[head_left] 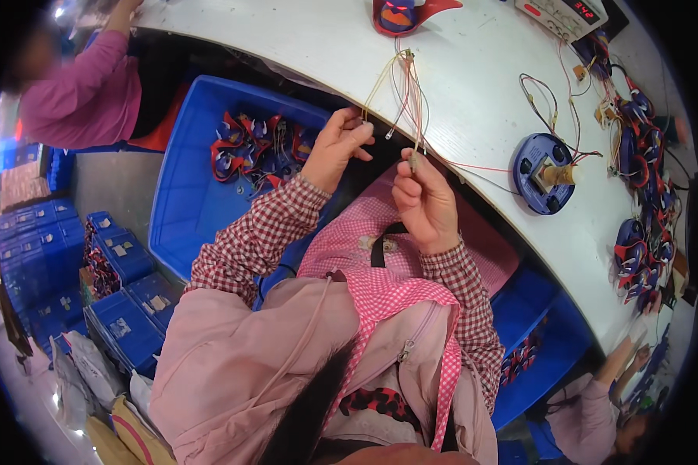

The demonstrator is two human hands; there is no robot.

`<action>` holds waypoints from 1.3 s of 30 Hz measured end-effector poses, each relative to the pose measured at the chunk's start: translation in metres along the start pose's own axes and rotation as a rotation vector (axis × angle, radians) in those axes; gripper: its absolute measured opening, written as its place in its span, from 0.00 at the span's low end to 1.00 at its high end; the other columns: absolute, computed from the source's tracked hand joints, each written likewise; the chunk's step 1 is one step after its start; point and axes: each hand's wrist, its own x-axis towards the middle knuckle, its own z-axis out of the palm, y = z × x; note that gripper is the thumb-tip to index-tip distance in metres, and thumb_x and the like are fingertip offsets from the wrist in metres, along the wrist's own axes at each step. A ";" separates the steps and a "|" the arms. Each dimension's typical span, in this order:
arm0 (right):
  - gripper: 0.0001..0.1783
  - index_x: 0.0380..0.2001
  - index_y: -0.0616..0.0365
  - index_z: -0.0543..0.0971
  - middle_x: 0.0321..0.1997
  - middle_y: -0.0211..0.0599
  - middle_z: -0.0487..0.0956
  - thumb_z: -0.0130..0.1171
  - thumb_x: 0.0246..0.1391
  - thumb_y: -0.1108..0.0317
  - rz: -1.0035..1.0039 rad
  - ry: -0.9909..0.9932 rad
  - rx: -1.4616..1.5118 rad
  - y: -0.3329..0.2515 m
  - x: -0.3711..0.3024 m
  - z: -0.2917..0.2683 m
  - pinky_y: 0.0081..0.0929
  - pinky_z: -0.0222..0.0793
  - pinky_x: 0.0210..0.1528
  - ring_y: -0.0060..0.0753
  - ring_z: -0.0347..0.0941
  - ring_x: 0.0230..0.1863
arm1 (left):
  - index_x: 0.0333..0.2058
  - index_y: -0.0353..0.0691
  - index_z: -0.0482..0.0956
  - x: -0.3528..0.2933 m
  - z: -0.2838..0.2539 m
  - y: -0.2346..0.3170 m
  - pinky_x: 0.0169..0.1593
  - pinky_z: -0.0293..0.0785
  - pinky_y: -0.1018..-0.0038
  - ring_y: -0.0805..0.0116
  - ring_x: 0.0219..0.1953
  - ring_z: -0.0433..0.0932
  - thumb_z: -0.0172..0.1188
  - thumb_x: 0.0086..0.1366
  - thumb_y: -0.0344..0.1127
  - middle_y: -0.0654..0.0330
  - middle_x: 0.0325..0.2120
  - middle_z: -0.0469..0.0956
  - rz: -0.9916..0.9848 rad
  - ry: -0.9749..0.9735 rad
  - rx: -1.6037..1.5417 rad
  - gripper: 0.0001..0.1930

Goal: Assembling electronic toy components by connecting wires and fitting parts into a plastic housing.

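Observation:
Thin wires (409, 85) run from a small red and dark-blue toy part (398, 17) on the white table toward me and over its edge. My left hand (340, 149) is closed, thumb and forefinger pinching the end of a yellow wire (374, 91). Beside it, my right hand (426, 200) pinches a small pale connector (413, 161) at the end of other wires. A loose wire tip with a small clear bulb (389, 133) hangs between the two hands. To the right lies a round dark-blue toy base (547, 174), with red and black wires reaching it.
A blue bin (182, 194) at my left holds several red and blue toy parts. More such parts pile along the table's right side (645, 186). A white powered instrument (562, 17) stands at the far right. Co-workers sit at upper left (85, 93) and lower right (585, 418).

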 end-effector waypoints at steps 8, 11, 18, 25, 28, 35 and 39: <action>0.14 0.48 0.69 0.68 0.31 0.33 0.70 0.42 0.64 0.71 0.042 -0.165 0.210 0.002 -0.005 0.012 0.13 0.58 0.22 0.16 0.59 0.22 | 0.49 0.30 0.67 0.006 0.006 -0.003 0.29 0.73 0.80 0.71 0.30 0.76 0.53 0.66 0.36 0.56 0.35 0.75 0.074 0.017 0.215 0.18; 0.14 0.48 0.68 0.68 0.30 0.33 0.70 0.42 0.63 0.71 0.036 -0.159 0.196 0.001 -0.006 0.013 0.14 0.58 0.22 0.17 0.59 0.21 | 0.48 0.30 0.68 -0.002 0.004 0.004 0.28 0.73 0.80 0.71 0.30 0.77 0.50 0.68 0.37 0.54 0.35 0.76 -0.071 -0.074 -0.051 0.17; 0.15 0.49 0.67 0.69 0.29 0.32 0.72 0.45 0.62 0.69 -0.020 -0.124 0.031 -0.011 -0.008 0.025 0.16 0.56 0.22 0.17 0.60 0.21 | 0.48 0.29 0.69 -0.017 0.005 0.039 0.26 0.73 0.80 0.70 0.27 0.77 0.41 0.71 0.41 0.54 0.33 0.77 -0.295 -0.218 -0.283 0.19; 0.15 0.49 0.68 0.69 0.29 0.33 0.74 0.48 0.61 0.71 -0.163 -0.012 -0.268 -0.033 -0.010 0.043 0.16 0.57 0.22 0.17 0.60 0.20 | 0.48 0.30 0.69 -0.017 0.009 0.039 0.23 0.73 0.81 0.71 0.24 0.77 0.42 0.71 0.40 0.58 0.27 0.76 -0.259 -0.286 -0.280 0.18; 0.15 0.48 0.68 0.70 0.29 0.33 0.75 0.48 0.60 0.72 -0.153 0.016 -0.261 -0.039 -0.013 0.043 0.16 0.57 0.22 0.17 0.60 0.20 | 0.47 0.32 0.70 -0.022 0.014 0.041 0.22 0.72 0.82 0.73 0.24 0.77 0.46 0.70 0.36 0.60 0.26 0.73 -0.189 -0.176 -0.064 0.14; 0.15 0.49 0.66 0.70 0.29 0.34 0.74 0.48 0.60 0.73 -0.026 -0.048 -0.080 -0.031 -0.007 0.037 0.15 0.56 0.21 0.17 0.60 0.19 | 0.44 0.33 0.71 -0.021 0.031 0.043 0.23 0.71 0.83 0.75 0.25 0.76 0.48 0.69 0.33 0.62 0.28 0.74 0.050 -0.139 -0.019 0.11; 0.13 0.48 0.62 0.70 0.28 0.34 0.74 0.48 0.60 0.73 -0.013 -0.065 0.019 -0.022 -0.004 0.035 0.14 0.56 0.21 0.17 0.60 0.19 | 0.43 0.33 0.72 -0.016 0.031 0.041 0.26 0.71 0.84 0.77 0.26 0.75 0.49 0.68 0.34 0.62 0.28 0.74 -0.005 -0.231 -0.050 0.11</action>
